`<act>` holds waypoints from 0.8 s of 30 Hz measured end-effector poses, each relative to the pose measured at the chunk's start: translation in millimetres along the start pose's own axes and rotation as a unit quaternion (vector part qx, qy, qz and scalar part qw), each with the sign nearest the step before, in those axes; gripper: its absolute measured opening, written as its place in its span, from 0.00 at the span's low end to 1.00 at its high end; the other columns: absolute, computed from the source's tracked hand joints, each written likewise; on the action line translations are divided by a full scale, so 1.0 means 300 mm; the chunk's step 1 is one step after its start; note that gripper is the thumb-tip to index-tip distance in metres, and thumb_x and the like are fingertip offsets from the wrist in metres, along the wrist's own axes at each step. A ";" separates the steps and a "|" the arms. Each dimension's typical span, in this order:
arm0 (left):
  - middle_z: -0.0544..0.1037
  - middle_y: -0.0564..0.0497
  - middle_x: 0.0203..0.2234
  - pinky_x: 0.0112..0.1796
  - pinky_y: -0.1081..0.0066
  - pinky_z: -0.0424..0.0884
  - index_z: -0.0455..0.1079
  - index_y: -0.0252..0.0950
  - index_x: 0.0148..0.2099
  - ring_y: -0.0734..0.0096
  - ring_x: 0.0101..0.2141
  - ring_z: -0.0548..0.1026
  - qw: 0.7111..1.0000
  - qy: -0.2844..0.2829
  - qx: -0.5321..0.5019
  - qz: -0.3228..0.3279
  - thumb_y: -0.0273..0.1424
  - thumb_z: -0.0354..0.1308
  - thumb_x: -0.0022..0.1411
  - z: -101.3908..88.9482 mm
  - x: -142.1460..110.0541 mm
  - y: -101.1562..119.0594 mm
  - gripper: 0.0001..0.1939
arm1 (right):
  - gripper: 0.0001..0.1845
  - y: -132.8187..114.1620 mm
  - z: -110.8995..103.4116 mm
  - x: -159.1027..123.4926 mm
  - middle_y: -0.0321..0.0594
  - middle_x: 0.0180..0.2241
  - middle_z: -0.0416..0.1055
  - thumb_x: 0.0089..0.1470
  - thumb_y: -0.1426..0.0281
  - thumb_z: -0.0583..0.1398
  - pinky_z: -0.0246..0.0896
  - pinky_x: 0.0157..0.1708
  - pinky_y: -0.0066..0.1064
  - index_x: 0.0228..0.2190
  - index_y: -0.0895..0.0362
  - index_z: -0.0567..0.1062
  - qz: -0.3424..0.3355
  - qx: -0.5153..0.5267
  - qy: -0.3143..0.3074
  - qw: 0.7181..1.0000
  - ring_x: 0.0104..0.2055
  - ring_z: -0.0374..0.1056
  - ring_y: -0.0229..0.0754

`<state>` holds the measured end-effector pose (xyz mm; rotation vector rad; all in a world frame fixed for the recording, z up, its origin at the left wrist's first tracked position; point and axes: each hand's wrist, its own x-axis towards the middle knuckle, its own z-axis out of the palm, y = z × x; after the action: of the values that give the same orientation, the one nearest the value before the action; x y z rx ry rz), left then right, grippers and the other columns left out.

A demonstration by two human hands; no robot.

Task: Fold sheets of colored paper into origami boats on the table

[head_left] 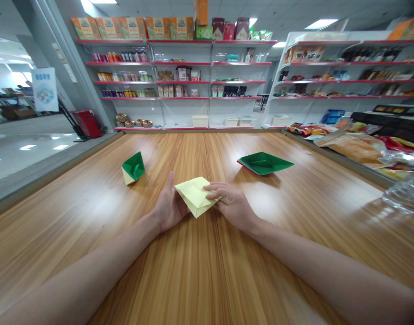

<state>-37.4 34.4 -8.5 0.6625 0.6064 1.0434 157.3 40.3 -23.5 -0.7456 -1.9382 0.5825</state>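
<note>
A folded pale yellow paper [195,196] lies on the wooden table [200,280] between my two hands. My left hand [168,206] grips its left edge, with the fingers tucked beneath the paper. My right hand [231,204] rests on its right side, fingers pressed on top and pinching the fold. A small green and yellow folded paper boat [133,168] sits to the far left. A flat stack of green paper [265,163] with a red sheet under it lies to the far right.
Snack bags [354,145] and a clear plastic bottle [407,193] crowd the table's right edge. Red-trimmed store shelves [179,83] with goods stand behind the table. A red box [87,123] sits on the floor at the left.
</note>
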 end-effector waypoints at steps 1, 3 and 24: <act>0.76 0.37 0.44 0.43 0.62 0.72 0.67 0.27 0.52 0.54 0.44 0.75 1.000 0.022 0.014 0.006 0.36 0.57 0.58 -0.001 0.002 -0.003 0.22 | 0.20 -0.004 -0.003 -0.001 0.40 0.45 0.73 0.44 0.83 0.54 0.58 0.54 0.43 0.37 0.53 0.75 0.001 -0.014 -0.011 1.000 0.52 0.65 0.44; 0.77 0.39 0.42 0.41 0.65 0.74 0.67 0.29 0.52 0.58 0.40 0.77 0.996 0.069 0.043 0.029 0.27 0.59 0.55 -0.003 0.007 -0.011 0.21 | 0.31 -0.021 -0.012 -0.002 0.42 0.50 0.69 0.41 0.84 0.54 0.57 0.55 0.43 0.48 0.53 0.70 0.000 -0.040 -0.024 0.999 0.54 0.63 0.45; 0.77 0.40 0.42 0.42 0.62 0.73 0.71 0.28 0.48 0.60 0.39 0.76 0.999 0.023 -0.017 -0.021 0.29 0.54 0.59 -0.006 0.001 0.005 0.15 | 0.21 -0.025 -0.004 -0.007 0.37 0.55 0.65 0.57 0.72 0.57 0.40 0.59 0.56 0.51 0.44 0.68 -0.063 -0.111 -0.151 0.980 0.62 0.52 0.48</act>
<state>-39.6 35.5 -8.7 0.5944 0.6377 1.0299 157.2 33.7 -19.3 -0.6962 -2.3412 0.4236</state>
